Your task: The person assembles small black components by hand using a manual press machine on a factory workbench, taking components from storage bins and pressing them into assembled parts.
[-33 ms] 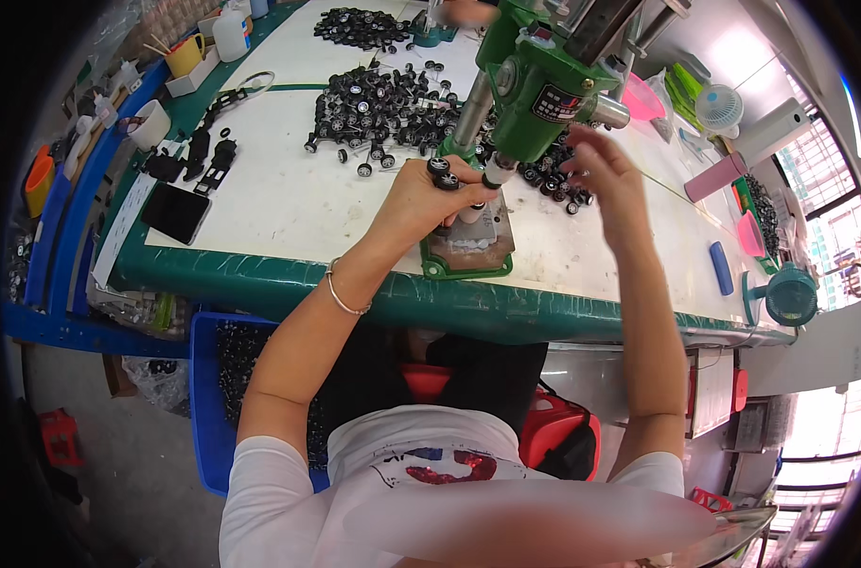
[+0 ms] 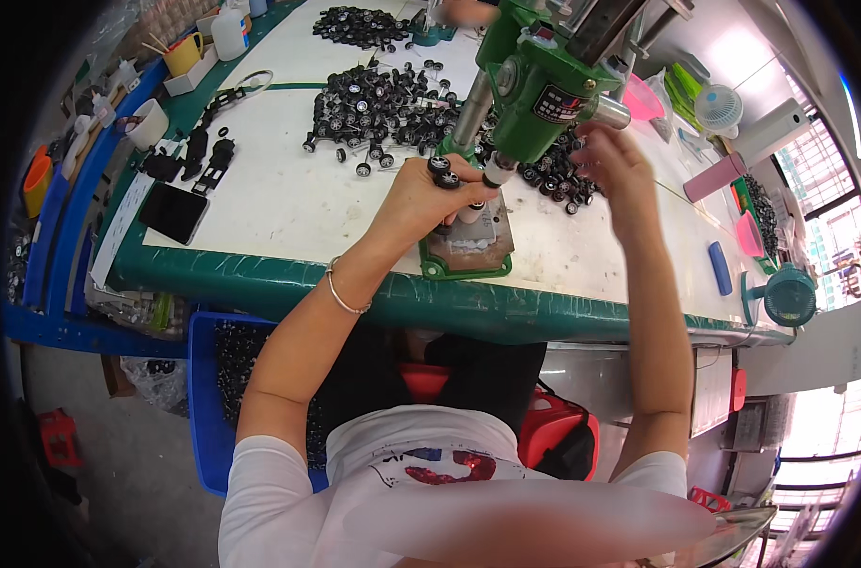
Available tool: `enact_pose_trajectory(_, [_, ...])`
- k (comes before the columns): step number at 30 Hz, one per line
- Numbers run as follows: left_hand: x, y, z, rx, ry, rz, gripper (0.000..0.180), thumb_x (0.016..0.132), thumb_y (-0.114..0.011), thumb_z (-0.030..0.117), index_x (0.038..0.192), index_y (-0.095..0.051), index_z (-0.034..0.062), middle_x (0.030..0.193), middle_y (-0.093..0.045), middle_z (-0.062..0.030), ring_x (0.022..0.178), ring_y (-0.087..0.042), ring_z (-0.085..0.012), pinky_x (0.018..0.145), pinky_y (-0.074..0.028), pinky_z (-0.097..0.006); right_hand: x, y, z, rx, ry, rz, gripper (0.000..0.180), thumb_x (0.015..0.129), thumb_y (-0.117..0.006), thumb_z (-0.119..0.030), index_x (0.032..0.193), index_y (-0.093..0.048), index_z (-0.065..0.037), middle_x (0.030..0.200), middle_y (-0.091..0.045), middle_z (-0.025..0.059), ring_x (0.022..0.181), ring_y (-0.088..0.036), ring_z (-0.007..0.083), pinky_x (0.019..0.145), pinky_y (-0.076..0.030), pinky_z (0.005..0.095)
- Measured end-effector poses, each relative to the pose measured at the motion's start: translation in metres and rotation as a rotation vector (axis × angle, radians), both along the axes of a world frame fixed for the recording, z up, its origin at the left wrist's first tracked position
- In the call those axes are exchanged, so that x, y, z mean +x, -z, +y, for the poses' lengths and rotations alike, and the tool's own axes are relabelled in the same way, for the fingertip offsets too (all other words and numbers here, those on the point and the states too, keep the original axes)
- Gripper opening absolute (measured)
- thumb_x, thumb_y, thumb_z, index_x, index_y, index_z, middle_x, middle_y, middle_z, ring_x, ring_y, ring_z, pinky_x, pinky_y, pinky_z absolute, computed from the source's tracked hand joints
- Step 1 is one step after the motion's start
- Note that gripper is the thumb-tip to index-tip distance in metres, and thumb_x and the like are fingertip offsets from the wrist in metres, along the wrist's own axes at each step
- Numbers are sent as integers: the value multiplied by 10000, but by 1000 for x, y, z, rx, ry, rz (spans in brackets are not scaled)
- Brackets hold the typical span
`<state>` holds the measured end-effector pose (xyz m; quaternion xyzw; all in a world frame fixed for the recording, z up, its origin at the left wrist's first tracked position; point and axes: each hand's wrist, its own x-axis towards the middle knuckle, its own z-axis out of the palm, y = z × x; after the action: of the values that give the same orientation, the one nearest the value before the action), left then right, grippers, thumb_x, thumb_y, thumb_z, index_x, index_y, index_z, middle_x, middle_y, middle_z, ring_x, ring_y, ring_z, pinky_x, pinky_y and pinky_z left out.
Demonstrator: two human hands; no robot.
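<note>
The person wears a white short-sleeved T-shirt with a red and dark blue print across the chest, at six o'clock in the view. Both forearms are bare. A thin silver bangle [image 2: 343, 295] circles the left wrist, at about nine o'clock from the chest print's upper side. Dark trousers cover the lap.

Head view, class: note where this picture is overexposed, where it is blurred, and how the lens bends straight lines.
Head view: daylight at the window on the right is washed out to white; the right hand by the green press is smeared by motion, while the left hand holding small black wheels looks sharper; the table's green edge curves, and the corners are black.
</note>
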<state>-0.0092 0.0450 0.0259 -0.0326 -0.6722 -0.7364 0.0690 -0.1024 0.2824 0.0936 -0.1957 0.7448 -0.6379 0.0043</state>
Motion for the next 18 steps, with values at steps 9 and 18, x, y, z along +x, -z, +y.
enact_pose_trajectory(9, [-4,-8,0,11,29,53,115,770,-808,115,850,-769,42,779,-646,-5,513,-470,-51,460,-335,-213,-72,-153,-63,-519,-67,46,272,1024,-490,-298,962,-623,-68,696,-648,22,452,-560,135,385,-472,231])
enact_pose_trajectory(18, [-4,-6,1,-62,-14,100,134,768,-817,125,861,-769,41,811,-677,9,522,-479,-43,460,-343,-206,-86,-149,-64,-597,-535,158,194,1006,-524,-264,939,-602,-100,544,-463,-70,361,-388,33,327,-302,171])
